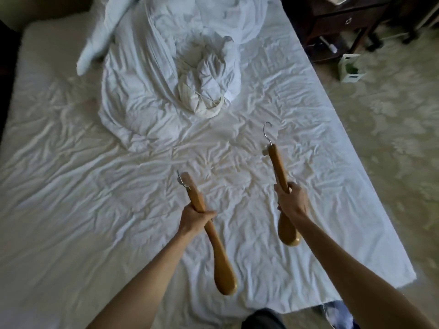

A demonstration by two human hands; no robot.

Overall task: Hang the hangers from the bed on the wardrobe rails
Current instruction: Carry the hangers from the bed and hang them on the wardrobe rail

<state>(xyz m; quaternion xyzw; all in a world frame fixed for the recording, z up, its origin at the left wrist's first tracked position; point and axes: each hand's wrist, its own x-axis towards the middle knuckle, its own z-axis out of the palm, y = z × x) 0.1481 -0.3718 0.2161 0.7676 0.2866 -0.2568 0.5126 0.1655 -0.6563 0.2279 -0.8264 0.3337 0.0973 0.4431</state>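
I hold two wooden hangers above the bed (71, 186), which is covered by a wrinkled white sheet. My left hand (193, 222) grips the left wooden hanger (219, 264) around its middle, seen edge-on, its metal hook pointing away from me. My right hand (291, 201) grips the right wooden hanger (278, 167) the same way, with its silver hook (267, 132) curling upward at the far end. Both hangers are lifted off the sheet. No wardrobe or rail is in view.
A bunched white duvet (147, 96) and a knotted bundle of linen (204, 91) lie at the bed's far middle. A dark wooden nightstand (337, 24) stands at the upper right, a small white bin (351, 68) beside it. Patterned pale carpet (392, 138) runs along the bed's right side.
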